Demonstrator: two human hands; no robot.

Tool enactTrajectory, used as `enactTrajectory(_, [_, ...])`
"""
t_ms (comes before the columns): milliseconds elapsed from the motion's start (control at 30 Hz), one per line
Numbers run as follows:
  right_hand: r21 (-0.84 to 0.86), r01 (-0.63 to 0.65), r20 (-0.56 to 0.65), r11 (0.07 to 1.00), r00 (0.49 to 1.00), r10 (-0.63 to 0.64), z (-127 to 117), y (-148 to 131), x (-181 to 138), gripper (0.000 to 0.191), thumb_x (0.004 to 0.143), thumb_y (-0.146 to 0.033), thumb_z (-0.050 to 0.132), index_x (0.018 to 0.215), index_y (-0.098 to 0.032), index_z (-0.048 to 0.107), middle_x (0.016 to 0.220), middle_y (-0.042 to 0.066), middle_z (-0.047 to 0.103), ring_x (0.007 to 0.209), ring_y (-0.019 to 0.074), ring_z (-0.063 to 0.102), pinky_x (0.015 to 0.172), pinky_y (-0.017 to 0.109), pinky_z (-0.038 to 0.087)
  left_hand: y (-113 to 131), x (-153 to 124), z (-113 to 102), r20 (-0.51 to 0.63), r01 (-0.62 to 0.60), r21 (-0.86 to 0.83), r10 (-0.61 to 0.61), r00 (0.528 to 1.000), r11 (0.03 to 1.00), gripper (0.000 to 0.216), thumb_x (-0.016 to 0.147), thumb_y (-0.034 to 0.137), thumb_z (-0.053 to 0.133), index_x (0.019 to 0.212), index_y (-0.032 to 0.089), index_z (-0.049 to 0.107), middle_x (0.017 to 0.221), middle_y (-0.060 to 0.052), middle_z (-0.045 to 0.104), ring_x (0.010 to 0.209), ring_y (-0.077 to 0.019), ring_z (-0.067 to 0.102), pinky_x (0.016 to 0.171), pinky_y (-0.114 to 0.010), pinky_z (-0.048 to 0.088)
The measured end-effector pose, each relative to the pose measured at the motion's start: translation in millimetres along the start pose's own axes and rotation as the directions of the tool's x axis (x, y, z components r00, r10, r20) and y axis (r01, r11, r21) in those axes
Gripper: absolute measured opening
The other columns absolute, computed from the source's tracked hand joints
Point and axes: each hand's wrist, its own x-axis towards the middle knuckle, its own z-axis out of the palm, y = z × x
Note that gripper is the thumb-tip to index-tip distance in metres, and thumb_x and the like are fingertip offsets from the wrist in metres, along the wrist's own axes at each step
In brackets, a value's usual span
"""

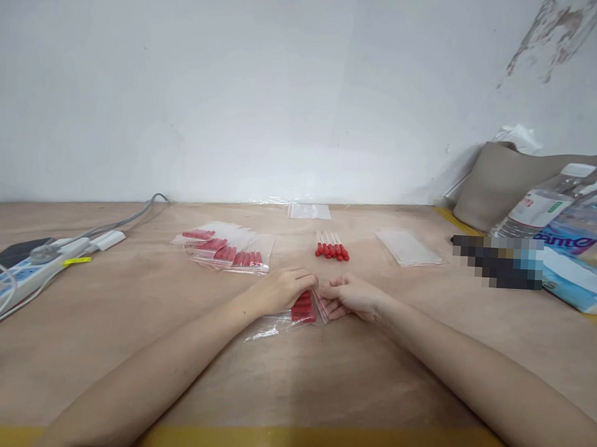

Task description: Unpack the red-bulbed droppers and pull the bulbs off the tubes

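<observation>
A clear zip bag [277, 325] with several red stick-like pieces [303, 308] inside lies between my hands, low over the table. My left hand [285, 291] is closed on its upper left side, fingers curled over the red pieces. At the bag's right edge, by the zip strip, my right hand [353, 297] pinches the plastic. Just beyond sits a small bunch of white sticks with red rounded tips [332, 250]. Several filled zip bags [227, 248] overlap to the left. A stack of flat clear bags [410, 248] rests to the right.
A white bag [310, 211] lies by the wall. On the left are a power strip [25, 277] and grey cable [123, 221]. Plastic bottles [534, 208], a taupe bag [485, 183] and a blue-white packet [573, 278] crowd the right. Yellow tape [287, 444] edges the table [250, 388].
</observation>
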Motion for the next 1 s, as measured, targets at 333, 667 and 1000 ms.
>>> enactTrajectory(333, [0.068, 0.256, -0.035, 0.964, 0.967, -0.254, 4, 12, 1, 0.01, 0.067, -0.016, 0.064, 0.07, -0.016, 0.054, 0.06, -0.004, 0.062, 0.053, 0.007, 0.058, 0.055, 0.019, 0.049, 1, 0, -6, 0.061, 0.121, -0.029, -0.119, 0.991, 0.992, 0.018, 0.084, 0.011, 0.036, 0.09, 0.017, 0.052, 0.086, -0.005, 0.058, 0.082, -0.0158, 0.054, 0.073, -0.026, 0.041])
enactTrajectory(667, [-0.43, 0.688, 0.02, 0.585, 0.655, -0.755, -4, 38, 24, 0.017, 0.077, -0.025, 0.054, 0.087, -0.022, 0.067, 0.086, 0.0, 0.069, 0.076, 0.0153, 0.064, 0.071, 0.029, 0.051, -8, -3, -10, 0.057, 0.115, -0.153, -0.107, 0.993, 0.982, 0.023, 0.088, 0.014, 0.034, 0.101, 0.016, 0.053, 0.099, -0.007, 0.061, 0.091, -0.0156, 0.056, 0.078, -0.027, 0.043])
enactTrajectory(1000, [-0.789, 0.572, 0.419, -0.222, 0.238, -0.876, -13, 28, 15, 0.018, 0.084, -0.016, 0.043, 0.077, -0.017, 0.06, 0.075, 0.002, 0.064, 0.068, 0.0115, 0.055, 0.062, 0.024, 0.039, -12, -5, -1, 0.006, -0.074, -0.13, 0.076, 0.997, 0.989, 0.026, 0.09, 0.017, 0.035, 0.094, 0.018, 0.061, 0.098, -0.005, 0.064, 0.09, -0.0131, 0.059, 0.079, -0.022, 0.044])
